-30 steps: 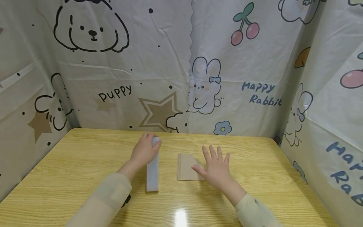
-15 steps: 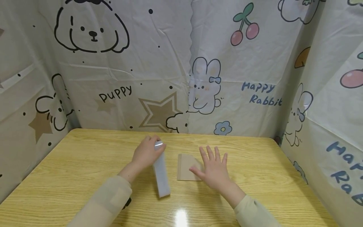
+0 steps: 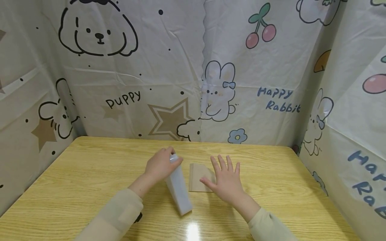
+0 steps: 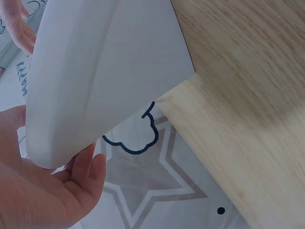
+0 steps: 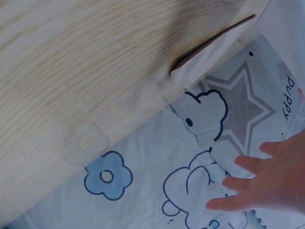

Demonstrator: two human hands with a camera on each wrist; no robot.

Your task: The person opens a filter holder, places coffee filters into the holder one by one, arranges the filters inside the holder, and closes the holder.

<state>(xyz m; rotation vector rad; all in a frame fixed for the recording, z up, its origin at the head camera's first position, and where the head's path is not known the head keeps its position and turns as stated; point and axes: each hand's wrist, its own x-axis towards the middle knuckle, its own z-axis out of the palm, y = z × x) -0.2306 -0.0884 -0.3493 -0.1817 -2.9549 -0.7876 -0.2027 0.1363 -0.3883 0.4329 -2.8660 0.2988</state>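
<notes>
A left hand point(image 3: 159, 165) grips the far end of a long, smooth, pale grey-white block point(image 3: 180, 192) of unclear material above a yellow wood-grain bench point(image 3: 99, 170); its fingers point(image 4: 88, 167) curl about that end. The block's long axis runs obliquely, from the far end in the grip toward the person and to the right. Immediately to the right of it lies a flat, tan, squarish cardboard stack point(image 3: 197, 182), well apart from the left hand and nearer the right hand point(image 3: 227, 184), whose fingers are spread and hold nothing. The right thumb overlaps the stack in the head view; I cannot tell from there whether they touch. Behind stands a white cloth point(image 3: 169, 67) printed with cartoon animals. The head view gives the block's slant and its place beside the stack, yet shows its side only as a narrow strip; the left wrist view lays bare a broad side face and a rounded edge, with the fingers wrapped at the end. Whether the near end rests on the bench cannot be told.
</notes>
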